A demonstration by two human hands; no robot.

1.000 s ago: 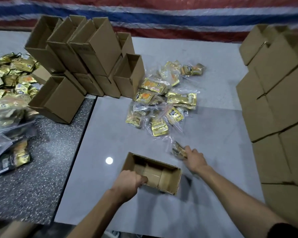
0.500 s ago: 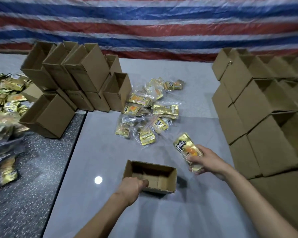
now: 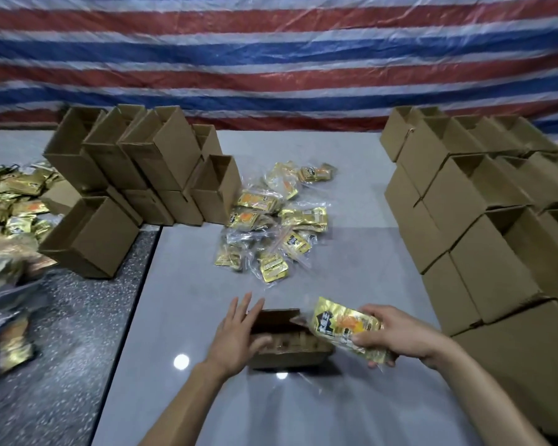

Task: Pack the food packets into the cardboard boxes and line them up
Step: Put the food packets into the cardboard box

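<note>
The gold food packet (image 3: 340, 326) sits in the lower centre of the frame, held by the right hand (image 3: 400, 338), whose thumb lies on its printed face and whose fingers curl beneath it. The packet's long axis runs diagonally, from upper left to lower right. Its upper-left end hangs above the right end of the open cardboard box (image 3: 290, 349).

That box lies on the grey table (image 3: 190, 300) with its long axis left to right in the frame and its mouth upward. Only cardboard flaps show inside, though the view is blurred. The left hand (image 3: 236, 339) rests on the box's left end, fingers straight and spread, grasping nothing.

A loose pile of packets (image 3: 271, 226) lies at mid-frame. Empty boxes (image 3: 142, 162) lean stacked at upper left, with more packets (image 3: 10, 204) at the left edge. A larger box stack (image 3: 480, 220) fills the right; their insides look dark and cannot be read.
</note>
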